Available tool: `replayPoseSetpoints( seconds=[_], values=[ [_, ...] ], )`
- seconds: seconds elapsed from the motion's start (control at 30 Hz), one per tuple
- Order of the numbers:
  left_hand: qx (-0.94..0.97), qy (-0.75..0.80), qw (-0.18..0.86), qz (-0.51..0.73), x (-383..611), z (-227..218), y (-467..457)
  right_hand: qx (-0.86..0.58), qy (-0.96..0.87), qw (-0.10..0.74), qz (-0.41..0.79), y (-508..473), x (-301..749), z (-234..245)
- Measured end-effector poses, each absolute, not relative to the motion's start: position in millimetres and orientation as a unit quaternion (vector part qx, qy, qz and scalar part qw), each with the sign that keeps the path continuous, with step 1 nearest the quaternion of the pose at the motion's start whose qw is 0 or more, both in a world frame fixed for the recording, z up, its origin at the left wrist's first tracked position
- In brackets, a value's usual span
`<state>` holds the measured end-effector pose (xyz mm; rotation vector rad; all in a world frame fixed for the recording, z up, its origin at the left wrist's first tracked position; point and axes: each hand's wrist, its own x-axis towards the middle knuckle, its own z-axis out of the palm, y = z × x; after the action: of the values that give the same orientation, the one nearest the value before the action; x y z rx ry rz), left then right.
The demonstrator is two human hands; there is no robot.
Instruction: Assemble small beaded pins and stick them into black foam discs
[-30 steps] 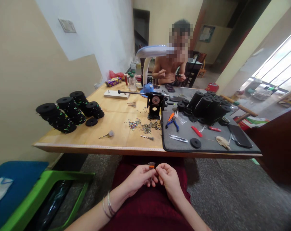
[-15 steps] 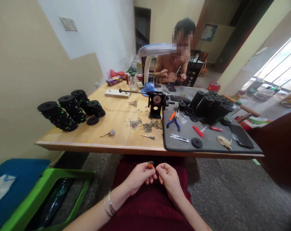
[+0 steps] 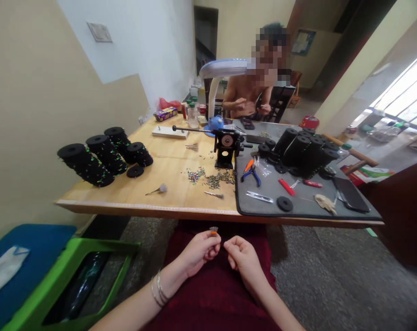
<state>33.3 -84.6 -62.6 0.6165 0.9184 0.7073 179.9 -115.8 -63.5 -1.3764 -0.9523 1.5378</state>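
Observation:
My left hand [image 3: 199, 252] is closed in a pinch over my lap, holding a small orange-tipped piece [image 3: 213, 231] that sticks up above the fingertips. A few centimetres to its right, my right hand [image 3: 243, 260] is curled, thumb against forefinger; what it holds, if anything, is too small to make out. Both hands hover over my dark red garment [image 3: 215, 294], just below the front edge of the wooden table [image 3: 153, 204]. Small loose metal parts [image 3: 213, 179] lie on the table straight ahead.
A black winding device [image 3: 225, 147] stands mid-table. Stacks of black spools [image 3: 101, 156] sit left, more black spools [image 3: 303, 149] on a grey mat [image 3: 298, 209] with pliers [image 3: 250, 172] and snips [image 3: 259, 197]. Another person [image 3: 251, 94] works opposite. A green bin [image 3: 73, 280] is at my left.
My hands have drawn slightly apart; the left one keeps the orange-tipped piece. The view has shifted a little to the left and down.

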Motion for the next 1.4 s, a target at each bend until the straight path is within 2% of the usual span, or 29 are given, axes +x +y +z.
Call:
replayPoseSetpoints(
  seconds=[0.7,1.0,1.4],
  values=[
    [0.372,0.453,0.741,0.327,36.6,-55.6,-88.2,-0.561,-0.356,0.402,0.630,-111.1,179.8,-62.4],
    [0.460,0.449,0.692,0.330,37.9,-62.4,-88.0,-0.562,-0.362,0.415,0.617,-109.5,181.1,-66.0],
    [0.474,0.454,0.689,0.308,43.3,-56.3,-86.9,-0.541,-0.346,0.437,0.630,-107.1,181.6,-70.8]
  ],
)
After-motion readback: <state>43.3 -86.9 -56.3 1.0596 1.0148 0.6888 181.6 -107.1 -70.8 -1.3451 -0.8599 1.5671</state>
